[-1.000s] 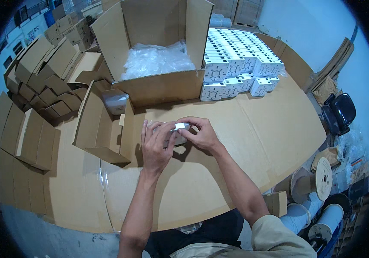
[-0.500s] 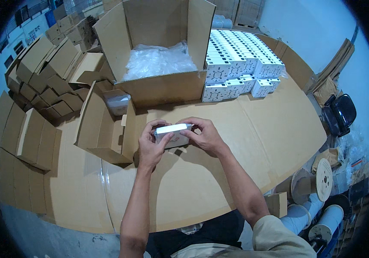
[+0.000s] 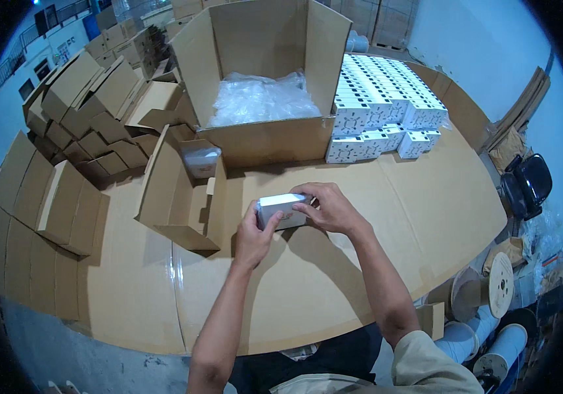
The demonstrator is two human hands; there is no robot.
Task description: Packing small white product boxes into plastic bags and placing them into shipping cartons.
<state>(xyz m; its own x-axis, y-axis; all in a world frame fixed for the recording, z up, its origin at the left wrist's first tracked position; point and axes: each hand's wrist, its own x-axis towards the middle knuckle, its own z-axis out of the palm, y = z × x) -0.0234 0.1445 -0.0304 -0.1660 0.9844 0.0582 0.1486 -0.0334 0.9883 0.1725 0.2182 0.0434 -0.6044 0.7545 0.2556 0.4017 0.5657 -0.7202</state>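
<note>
Between my two hands is a small white box (image 3: 284, 211), flat and rectangular, held above the cardboard-covered table. My left hand (image 3: 254, 236) grips its left end, thumb across the near face. At the opposite end, my right hand (image 3: 329, 209) pinches the upper right corner between thumb and fingers. Left of my hands stands an open brown carton (image 3: 186, 210) with a clear-wrapped white item (image 3: 201, 161) at its far end. Behind it, a large open cardboard box (image 3: 268, 141) holds a heap of clear plastic bags (image 3: 263, 98).
Stacked white units (image 3: 386, 98) with dark square openings fill the table's far right. Brown cartons (image 3: 39, 223) are piled along the left side. Beyond the table's right edge are cable spools (image 3: 497, 282) and a black chair (image 3: 527, 187). The table's bare cardboard top (image 3: 373, 256) lies around my hands.
The view has shifted, so the whole scene sits further right. The white box has turned slightly in my hands, showing more of its near face. Both hands still hold it.
</note>
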